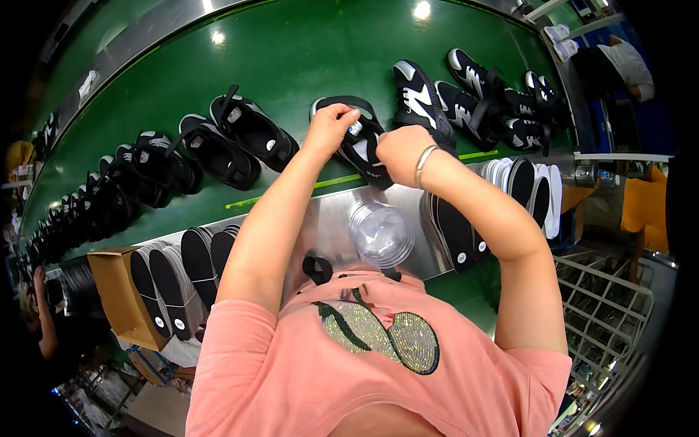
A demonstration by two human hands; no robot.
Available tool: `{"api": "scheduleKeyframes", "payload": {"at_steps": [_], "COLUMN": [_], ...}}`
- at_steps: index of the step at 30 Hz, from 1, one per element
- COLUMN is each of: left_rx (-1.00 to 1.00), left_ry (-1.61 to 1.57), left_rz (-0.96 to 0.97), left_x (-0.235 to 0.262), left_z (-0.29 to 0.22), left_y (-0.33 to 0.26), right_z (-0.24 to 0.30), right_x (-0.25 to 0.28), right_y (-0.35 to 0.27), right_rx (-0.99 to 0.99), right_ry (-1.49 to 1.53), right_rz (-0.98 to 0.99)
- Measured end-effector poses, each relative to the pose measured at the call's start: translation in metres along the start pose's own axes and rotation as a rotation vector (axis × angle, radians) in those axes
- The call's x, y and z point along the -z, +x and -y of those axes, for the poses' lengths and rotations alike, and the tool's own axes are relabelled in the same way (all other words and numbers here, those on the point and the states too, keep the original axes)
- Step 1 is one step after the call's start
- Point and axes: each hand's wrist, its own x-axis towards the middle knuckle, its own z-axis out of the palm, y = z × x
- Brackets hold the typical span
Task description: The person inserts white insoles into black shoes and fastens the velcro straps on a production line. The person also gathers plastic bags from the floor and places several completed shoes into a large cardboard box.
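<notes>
Black shoe (pixel 369 159): rested on the green bench (pixel 291 58) directly in front of the person, heel toward the body and opening upward.
Left hand (pixel 333 130): thumb and forefinger were drawn together in a pinch on the upper at the opening, beside a pale label (pixel 355 127); whether the label itself was gripped could not be told.
Right hand (pixel 408 154): fingers were curled inward against the shoe's right side, toward the heel; the fingertips were hidden, so its exact hold could not be told.
Opening: the work appeared to call for a light pinch that spread the upper without creasing it or pulling at the label.
Heel: a firm counter-hold there seemed advisable, as the shoe could have twisted under one-sided pull.
Left shoes (pixel 253 130): stood in a curving row, openings upward; the nearest was well clear of the pinch.
Right shoes (pixel 466 102): stood close beside the right hand, white-laced; a wide elbow or wrist swing risked knocking them.
Plastic cups (pixel 381 234): lay nested on the metal strip (pixel 309 233) below the heel; low forearms were best avoided.
</notes>
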Motion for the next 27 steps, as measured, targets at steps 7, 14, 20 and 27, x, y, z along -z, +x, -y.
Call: {"api": "scheduleKeyframes", "payload": {"at_steps": [7, 14, 20, 27], "left_rx": [-0.121, -0.215, -0.464, -0.18], "left_ry": [0.008, 0.292, 0.525, 0.2], "left_rz": [-0.043, -0.206, -0.226, -0.343], "left_x": [-0.02, -0.025, -0.034, -0.039], "left_z": [0.011, 0.007, 0.028, 0.018], "left_y": [0.006, 0.008, 0.011, 0.008], "right_z": [-0.002, -0.008, -0.017, -0.023], "right_x": [-0.069, -0.055, -0.045, -0.097], "right_y": [0.041, 0.02, -0.002, 0.073], "right_rx": [-0.126, -0.153, -0.063, -0.033], "right_ry": [0.082, 0.188, 0.066, 0.129], "right_rz": [-0.314, -0.309, -0.285, -0.27]}}
